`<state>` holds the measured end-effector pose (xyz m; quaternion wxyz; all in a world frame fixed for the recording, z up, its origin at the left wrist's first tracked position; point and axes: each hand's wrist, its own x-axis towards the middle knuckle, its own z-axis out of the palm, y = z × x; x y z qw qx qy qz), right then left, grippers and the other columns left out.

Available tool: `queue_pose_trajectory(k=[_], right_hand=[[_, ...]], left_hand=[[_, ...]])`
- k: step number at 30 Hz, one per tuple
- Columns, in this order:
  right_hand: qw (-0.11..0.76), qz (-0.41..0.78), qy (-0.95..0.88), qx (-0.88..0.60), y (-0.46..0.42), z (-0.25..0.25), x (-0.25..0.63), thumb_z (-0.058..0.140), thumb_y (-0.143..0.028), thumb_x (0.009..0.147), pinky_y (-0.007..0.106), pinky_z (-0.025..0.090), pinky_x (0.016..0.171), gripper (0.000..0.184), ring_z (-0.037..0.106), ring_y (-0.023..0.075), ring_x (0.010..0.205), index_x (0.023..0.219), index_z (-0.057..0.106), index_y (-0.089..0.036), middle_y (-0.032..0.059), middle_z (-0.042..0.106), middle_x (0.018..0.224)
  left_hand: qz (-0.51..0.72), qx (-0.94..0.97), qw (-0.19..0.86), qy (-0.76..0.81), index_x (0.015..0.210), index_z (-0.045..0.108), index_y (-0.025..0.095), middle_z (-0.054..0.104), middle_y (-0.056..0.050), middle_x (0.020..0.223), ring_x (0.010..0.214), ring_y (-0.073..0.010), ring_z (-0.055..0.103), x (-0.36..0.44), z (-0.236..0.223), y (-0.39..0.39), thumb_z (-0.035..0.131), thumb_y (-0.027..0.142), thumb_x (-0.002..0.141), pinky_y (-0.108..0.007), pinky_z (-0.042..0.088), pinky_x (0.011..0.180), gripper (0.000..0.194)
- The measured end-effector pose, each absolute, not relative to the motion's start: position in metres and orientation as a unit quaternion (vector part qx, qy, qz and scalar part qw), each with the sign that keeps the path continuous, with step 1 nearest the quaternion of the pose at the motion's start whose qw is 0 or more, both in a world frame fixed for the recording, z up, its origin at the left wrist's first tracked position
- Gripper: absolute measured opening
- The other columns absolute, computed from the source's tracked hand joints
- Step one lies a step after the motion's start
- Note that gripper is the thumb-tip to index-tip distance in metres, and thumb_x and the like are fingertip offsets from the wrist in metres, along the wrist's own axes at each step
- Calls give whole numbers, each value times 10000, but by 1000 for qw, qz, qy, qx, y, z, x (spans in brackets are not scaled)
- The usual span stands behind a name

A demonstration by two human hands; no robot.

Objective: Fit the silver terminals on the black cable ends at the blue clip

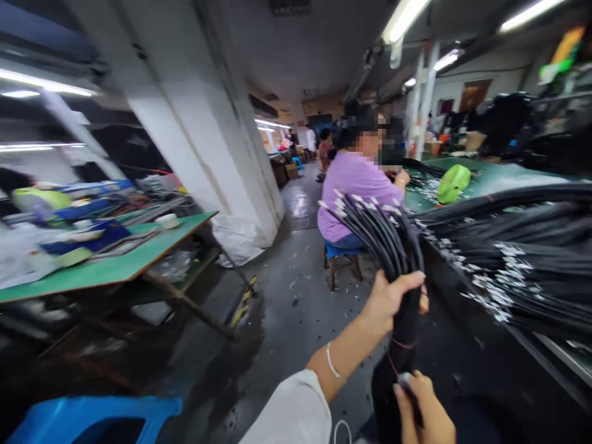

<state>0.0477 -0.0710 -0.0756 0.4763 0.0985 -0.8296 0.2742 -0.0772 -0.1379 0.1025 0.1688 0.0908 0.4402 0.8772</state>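
My left hand (391, 299) is wrapped round a thick bundle of black cables (393, 246) whose metal-tipped ends fan out up and to the left. Lower down, my right hand (423, 410) grips the same bundle near a thin red tie. The bundle stands almost upright in front of me, beside a bench edge. A white bracelet sits on my left wrist.
A green bench (494, 179) on the right carries large heaps of black cables (518, 253) and a green fan (453, 183). A person in a purple top (354, 191) sits on a stool ahead. A cluttered green table (115, 265) stands left, a blue stool (92, 419) lower left, a white pillar (208, 135) beyond.
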Motion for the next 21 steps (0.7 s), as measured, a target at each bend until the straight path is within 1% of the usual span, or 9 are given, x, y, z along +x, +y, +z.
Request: queue_pose_trajectory(k=[2,4,7,10,11,14,16,18,21], right_hand=[[453,271,-841,114,-80,-69,52,480,-239,941,374,625,681,167,736,274,818,1024,606,-167,140,726,907],[419,281,-855,119,-85,-59,56,439,-186,947,388,617,730,185,718,270,889,1055,588,-171,141,709,942],[363,320,-861,155,-86,-40,61,416,-131,935,358,598,742,195,692,245,890,1049,566,-179,120,680,909],[333,381,-848,159,-85,-20,64,447,-168,931,332,577,736,159,667,216,837,1062,536,-190,89,656,882],[334,411,-837,141,-84,-14,64,456,-184,933,302,568,688,176,653,192,762,1099,512,-192,62,641,827],[350,464,-809,84,-79,2,60,475,-211,939,228,496,530,331,544,131,537,1262,414,-180,-30,546,654],[345,437,-825,94,-75,9,57,511,-235,934,235,489,555,367,524,127,535,1285,421,-177,-33,541,653],[345,371,-851,138,-72,12,56,542,-255,925,275,505,644,284,547,145,608,1197,503,-184,1,580,711],[352,300,-873,153,-69,13,58,504,-213,937,292,489,639,120,522,161,630,1030,572,-182,24,565,711]], left_hand=[[888,85,173,418,558,588,111,567,-8,487,351,-85,489,-78,110,-146,749,274,624,-216,359,361,238],[895,84,184,398,576,569,123,569,6,521,378,-62,482,-80,118,-154,697,223,701,-195,342,380,205],[899,92,197,380,571,531,134,537,14,530,382,-42,450,-79,129,-161,610,181,797,-181,316,388,244],[900,101,200,375,604,526,139,525,17,556,389,-35,433,-73,136,-162,559,170,850,-174,313,393,250],[898,103,202,376,610,525,140,523,18,560,390,-35,431,-71,137,-161,556,170,851,-172,315,393,244],[890,111,220,384,595,510,141,516,23,546,376,-39,426,-67,132,-155,587,188,814,-172,319,381,237],[881,115,234,394,587,499,141,518,26,545,373,-38,426,-68,127,-152,624,216,776,-171,325,377,238],[875,117,239,403,599,497,142,522,31,557,379,-36,432,-69,122,-149,658,245,739,-170,332,382,237],[867,119,251,414,608,492,143,529,31,565,386,-43,451,-70,115,-144,690,271,695,-179,330,385,252]])
